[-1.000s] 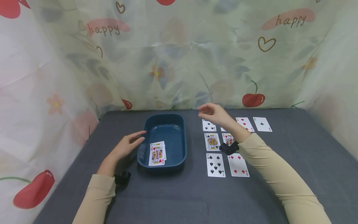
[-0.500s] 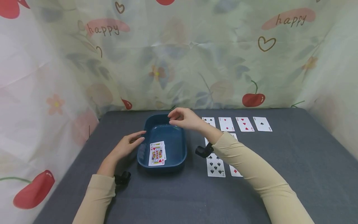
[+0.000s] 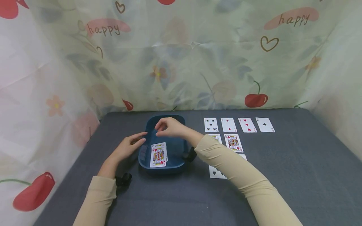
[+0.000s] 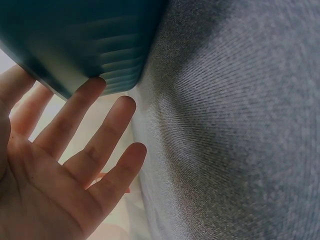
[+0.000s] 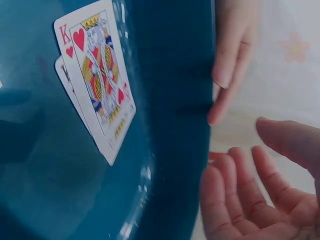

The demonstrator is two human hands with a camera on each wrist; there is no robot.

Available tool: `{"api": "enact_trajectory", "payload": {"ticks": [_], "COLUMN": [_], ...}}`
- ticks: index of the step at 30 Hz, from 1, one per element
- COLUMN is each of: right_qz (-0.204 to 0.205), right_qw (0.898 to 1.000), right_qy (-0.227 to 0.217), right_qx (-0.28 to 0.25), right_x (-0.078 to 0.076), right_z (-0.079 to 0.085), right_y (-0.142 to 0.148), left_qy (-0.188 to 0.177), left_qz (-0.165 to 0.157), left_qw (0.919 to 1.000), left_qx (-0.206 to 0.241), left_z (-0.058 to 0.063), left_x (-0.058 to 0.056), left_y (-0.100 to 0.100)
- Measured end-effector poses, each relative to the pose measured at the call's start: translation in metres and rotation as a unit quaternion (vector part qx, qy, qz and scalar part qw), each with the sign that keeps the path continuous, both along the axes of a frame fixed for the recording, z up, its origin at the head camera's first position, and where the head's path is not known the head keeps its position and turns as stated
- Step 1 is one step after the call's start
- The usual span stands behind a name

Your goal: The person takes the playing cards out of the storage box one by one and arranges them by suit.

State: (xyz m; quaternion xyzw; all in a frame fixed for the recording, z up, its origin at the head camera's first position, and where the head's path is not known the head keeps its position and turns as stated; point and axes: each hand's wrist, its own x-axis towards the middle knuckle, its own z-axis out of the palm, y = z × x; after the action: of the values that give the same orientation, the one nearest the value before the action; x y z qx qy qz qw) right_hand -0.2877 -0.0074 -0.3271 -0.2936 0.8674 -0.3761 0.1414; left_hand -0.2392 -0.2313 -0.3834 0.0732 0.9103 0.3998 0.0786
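A dark blue tray (image 3: 176,150) stands left of the table's middle. In its near left corner lies the king of hearts (image 3: 158,157), overlapping another playing card that shows only along its edges. My left hand (image 3: 131,145) is at the tray's left rim with fingers spread; in the left wrist view a fingertip meets the tray's outer wall. Over the tray's far half hovers my right hand (image 3: 171,127). Its fingers (image 5: 240,185) are loosely bent, the thumb stands apart from them, and the right wrist view shows nothing held.
Right of the tray, playing cards lie face up in rows. The back row includes a spade card (image 3: 211,125), a diamond card (image 3: 229,125), a heart card (image 3: 247,125) and a club card (image 3: 265,125). My right sleeve (image 3: 237,171) covers parts of the nearer rows, including a face card (image 3: 233,143).
My right hand has swung left from above the back row of cards to above the tray, and sits a little lower. The left hand and the cards stay put.
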Motion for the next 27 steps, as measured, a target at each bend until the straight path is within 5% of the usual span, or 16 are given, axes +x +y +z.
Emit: {"api": "enact_trajectory", "payload": {"ticks": [15,27], "right_qz": [0.007,0.043], "right_qw": [0.996,0.985], "right_qy": [-0.064,-0.045], "right_qx": [0.057,0.158], "right_x": [-0.009,-0.009], "right_z": [-0.017,-0.035], "right_y": [-0.025,-0.034], "left_qy": [0.014,0.008], "left_qz": [-0.010,-0.007], "left_qw": [0.9999,0.9999], "left_qx": [0.000,0.003], "left_z": [0.000,-0.001], "left_x": [-0.001,0.000], "left_y": [-0.002,-0.002]}}
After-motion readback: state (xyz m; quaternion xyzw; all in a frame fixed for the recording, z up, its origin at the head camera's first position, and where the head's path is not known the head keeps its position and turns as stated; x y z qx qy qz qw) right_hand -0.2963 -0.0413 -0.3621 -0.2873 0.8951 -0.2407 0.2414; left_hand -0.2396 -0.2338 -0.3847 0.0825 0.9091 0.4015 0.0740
